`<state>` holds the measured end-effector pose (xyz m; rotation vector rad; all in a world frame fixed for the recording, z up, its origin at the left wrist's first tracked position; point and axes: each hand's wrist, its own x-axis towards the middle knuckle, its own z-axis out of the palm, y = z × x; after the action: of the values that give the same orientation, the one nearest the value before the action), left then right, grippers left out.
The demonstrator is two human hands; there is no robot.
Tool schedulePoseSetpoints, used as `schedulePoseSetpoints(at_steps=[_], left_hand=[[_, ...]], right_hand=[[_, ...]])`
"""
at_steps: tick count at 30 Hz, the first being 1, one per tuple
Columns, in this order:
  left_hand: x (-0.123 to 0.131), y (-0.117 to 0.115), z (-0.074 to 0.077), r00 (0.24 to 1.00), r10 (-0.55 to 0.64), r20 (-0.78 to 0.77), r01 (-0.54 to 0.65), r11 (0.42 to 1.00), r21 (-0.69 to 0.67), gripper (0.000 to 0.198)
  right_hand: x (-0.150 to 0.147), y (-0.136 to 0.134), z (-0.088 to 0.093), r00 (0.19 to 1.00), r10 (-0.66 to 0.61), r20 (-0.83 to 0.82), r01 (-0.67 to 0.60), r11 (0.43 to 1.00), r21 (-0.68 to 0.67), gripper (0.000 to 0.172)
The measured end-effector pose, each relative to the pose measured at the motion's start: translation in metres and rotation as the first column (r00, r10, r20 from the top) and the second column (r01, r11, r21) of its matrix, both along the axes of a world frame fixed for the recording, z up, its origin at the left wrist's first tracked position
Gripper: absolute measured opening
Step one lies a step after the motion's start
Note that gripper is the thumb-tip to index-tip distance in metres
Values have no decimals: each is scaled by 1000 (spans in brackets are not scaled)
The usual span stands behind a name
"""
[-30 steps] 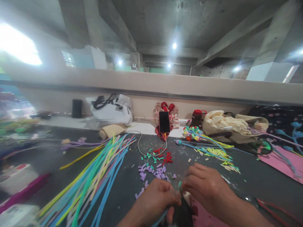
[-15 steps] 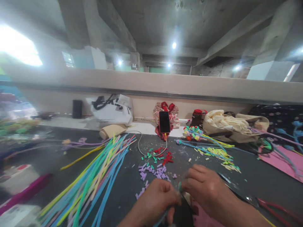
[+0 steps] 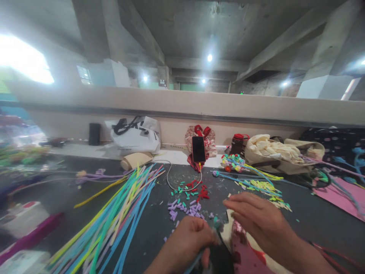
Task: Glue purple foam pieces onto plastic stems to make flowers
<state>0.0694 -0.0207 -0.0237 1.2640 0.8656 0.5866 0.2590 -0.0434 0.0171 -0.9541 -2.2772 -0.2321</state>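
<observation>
My left hand (image 3: 195, 238) is closed in a pinch at the lower middle. A blue pipe cleaner (image 3: 194, 264) runs out below its fingers, and a small blurred teal piece (image 3: 218, 223) shows just past the fingertips. To the right, my right hand (image 3: 259, 219) is held with its fingers stretched out, apart from the left and holding nothing visible. Under it lie a pink patterned cloth (image 3: 242, 249) and a cream edge (image 3: 227, 230). Cut purple pieces (image 3: 194, 208) lie just beyond my left hand.
Long coloured pipe cleaners (image 3: 114, 224) spread across the left. Red pieces (image 3: 203, 193), green pieces (image 3: 182, 189) and yellow pieces (image 3: 264, 185) are scattered on the dark table (image 3: 154, 236). A phone (image 3: 199, 149) with a cable leans at the back. Red-handled scissors (image 3: 333, 253) lie at right.
My right hand has drawn back from the left hand's fingertips and straightened its fingers. More of the pink cloth and the teal piece now shows. The left hand has hardly moved.
</observation>
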Motion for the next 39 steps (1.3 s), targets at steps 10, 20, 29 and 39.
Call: schedulePoseSetpoints(at_steps=[10,20,29,39], left_hand=[[-2,2,6,952,135,275,-95,983,-157,37],[0,4,2,780,469,415,-447,881,-155,43],[3,-1,9,755,437,489,-400,898,-185,35],[-13,0,20,786,434,440,-376,901,-215,23]], right_hand=[[-4,6,-3,976,11,-219,-43,989,-142,18],[-25,1,-14,803,-243,-544,-269,666,-696,10],[-72,13,-31,625,-221,-748,-604,470,-644,33],[-86,10,-2,737,-295,-608,-424,499,-756,23]])
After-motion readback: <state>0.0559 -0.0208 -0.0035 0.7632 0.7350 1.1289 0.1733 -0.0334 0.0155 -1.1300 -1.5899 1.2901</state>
